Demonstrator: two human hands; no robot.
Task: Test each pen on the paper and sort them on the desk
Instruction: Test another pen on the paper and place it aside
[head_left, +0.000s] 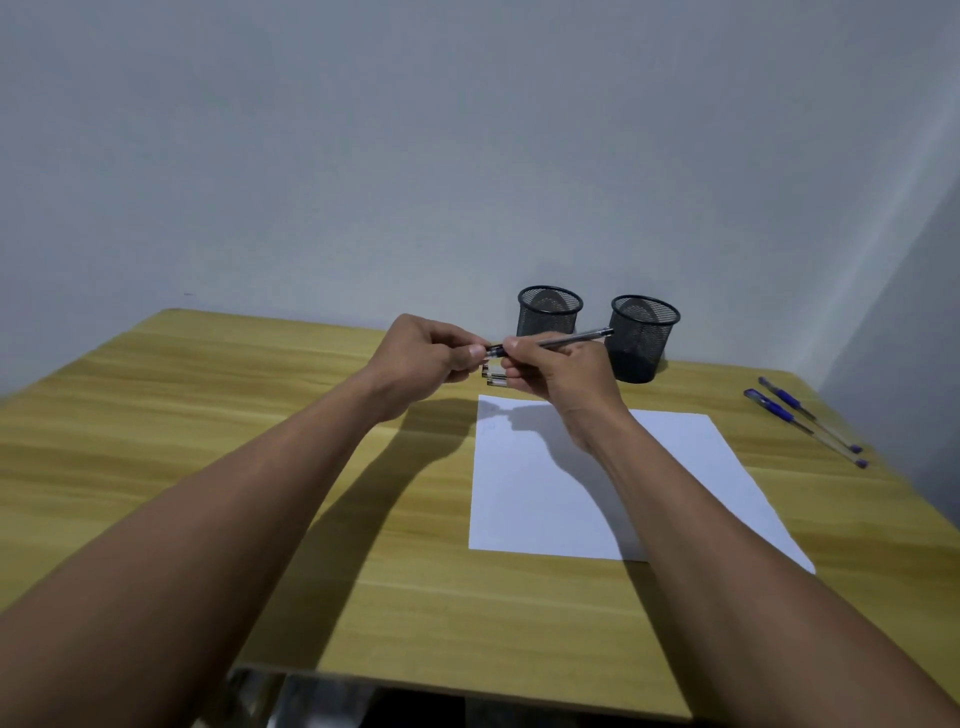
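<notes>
While both of your arms reach out over the desk (208, 467), your hands meet in the air above the far edge of the paper (597, 499). Your right hand (563, 379) has its grip clamped on a black pen (571, 339), whose barrel runs up and to the right, its far end showing in front of the right mesh cup (644, 338). Your left hand (423, 358) has its grip pinched together on the near, dark end of that same pen, thumb and fingertips meeting your right thumb. Below the pen, between your two hands, a few more pen ends (496, 376) poke out; which hand holds them cannot be told.

On the desk, the white sheet lies flat to the right of centre, with your hands' shadow across it. Behind it stand two black mesh cups, the left mesh cup (549, 312) partly behind your fingers. Well off to the right, near the desk edge, two blue pens (805, 421) lie side by side, almost parallel.
</notes>
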